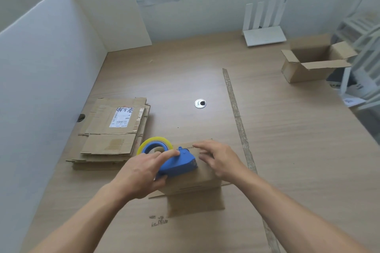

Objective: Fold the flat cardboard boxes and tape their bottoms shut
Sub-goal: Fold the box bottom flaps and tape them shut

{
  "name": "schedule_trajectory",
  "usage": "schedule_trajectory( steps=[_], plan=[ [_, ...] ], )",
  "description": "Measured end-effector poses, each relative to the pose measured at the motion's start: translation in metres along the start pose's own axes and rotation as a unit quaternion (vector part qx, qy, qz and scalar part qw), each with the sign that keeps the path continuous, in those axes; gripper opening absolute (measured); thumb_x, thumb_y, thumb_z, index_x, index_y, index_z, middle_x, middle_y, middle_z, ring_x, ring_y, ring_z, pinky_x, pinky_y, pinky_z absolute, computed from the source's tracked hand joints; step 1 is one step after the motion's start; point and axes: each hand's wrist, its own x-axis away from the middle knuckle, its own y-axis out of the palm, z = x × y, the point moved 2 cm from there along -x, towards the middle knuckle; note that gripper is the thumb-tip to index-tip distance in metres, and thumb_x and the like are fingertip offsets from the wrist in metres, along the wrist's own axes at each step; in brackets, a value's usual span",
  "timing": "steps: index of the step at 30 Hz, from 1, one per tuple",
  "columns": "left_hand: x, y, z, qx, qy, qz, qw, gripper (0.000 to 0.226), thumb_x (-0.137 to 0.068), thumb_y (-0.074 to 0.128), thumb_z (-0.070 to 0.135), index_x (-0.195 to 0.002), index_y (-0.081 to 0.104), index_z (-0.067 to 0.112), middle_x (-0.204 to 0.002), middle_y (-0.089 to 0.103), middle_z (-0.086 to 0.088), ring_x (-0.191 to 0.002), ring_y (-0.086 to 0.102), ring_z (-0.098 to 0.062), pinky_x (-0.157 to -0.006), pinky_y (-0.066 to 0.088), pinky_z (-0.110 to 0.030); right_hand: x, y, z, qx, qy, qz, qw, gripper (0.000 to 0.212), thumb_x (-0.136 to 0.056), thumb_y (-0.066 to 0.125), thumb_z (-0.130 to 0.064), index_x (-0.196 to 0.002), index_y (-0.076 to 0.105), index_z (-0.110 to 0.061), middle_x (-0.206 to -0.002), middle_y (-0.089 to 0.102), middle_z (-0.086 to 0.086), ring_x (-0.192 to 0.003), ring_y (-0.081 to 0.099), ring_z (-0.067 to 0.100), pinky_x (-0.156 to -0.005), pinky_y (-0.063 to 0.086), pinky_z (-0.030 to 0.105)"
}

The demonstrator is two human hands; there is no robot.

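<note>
On wood-grain worktop (287,150): brown corrugated box (202,178), folded. Gripped by left hand (141,172): blue plastic tape dispenser (178,163), yellowish roll (143,146); right hand (219,160) rests open on box.

The table (185,80) bears flat boxes (111,139), a folded box (197,179), an open box (298,72) and a router (265,36).

Soft, even, fairly bright indoor light with a cool cast on the white partition (47,68) at left. Shadows on the desk (185,72) are faint and soft-edged, thin along the flat cardboard stack (111,133). A metal grommet (200,103) glints at centre. Wide-angle distortion bows lines near the edges. The white rack (362,47) at far right is smeared; the centre is sharp.
</note>
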Motion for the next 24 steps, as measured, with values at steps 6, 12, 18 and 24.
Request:
schedule_trajectory(
  steps=[6,12,18,24],
  plan=[
    [0.000,0.003,-0.002,-0.003,0.012,-0.008,1.000,0.079,-0.071,0.078,0.034,-0.138,0.036,0.037,-0.099,0.066,0.010,-0.065,0.056,-0.013,-0.052,0.042,-0.024,-0.007,0.008,-0.005,0.029,-0.027,0.038,0.999,0.018,-0.091,0.068,-0.017,-0.108,0.073,-0.016,-0.114,0.065,-0.002,-0.091,0.062,0.012,-0.091,0.048,0.027],
    [0.000,0.003,-0.003,-0.009,0.015,0.001,1.000,0.077,-0.071,0.076,0.034,-0.138,0.036,0.037,-0.094,0.064,0.011,-0.063,0.054,-0.014,-0.050,0.041,-0.025,-0.009,0.006,-0.002,0.039,-0.006,0.083,0.996,0.009,-0.096,0.057,-0.017,-0.094,0.065,-0.013,-0.095,0.065,0.000,-0.084,0.053,0.013,-0.077,0.040,0.027],
    [0.000,0.004,-0.004,-0.010,0.018,0.002,1.000,0.077,-0.072,0.076,0.034,-0.138,0.036,0.038,-0.090,0.064,0.011,-0.063,0.055,-0.014,-0.049,0.042,-0.026,-0.003,-0.009,0.006,-0.030,0.009,0.016,0.999,0.023,-0.096,0.060,-0.023,-0.119,0.065,-0.022,-0.115,0.063,-0.006,-0.092,0.060,-0.005,-0.087,0.045,0.016],
    [0.000,0.005,-0.005,-0.009,0.031,0.001,0.999,0.077,-0.073,0.075,0.035,-0.138,0.035,0.038,-0.092,0.064,0.011,-0.067,0.058,-0.016,-0.051,0.044,-0.027,-0.005,-0.009,0.011,-0.045,-0.019,-0.045,0.998,0.038,-0.090,0.071,-0.018,-0.127,0.064,-0.019,-0.138,0.052,-0.003,-0.107,0.066,0.007,-0.099,0.049,0.025]
  ],
)
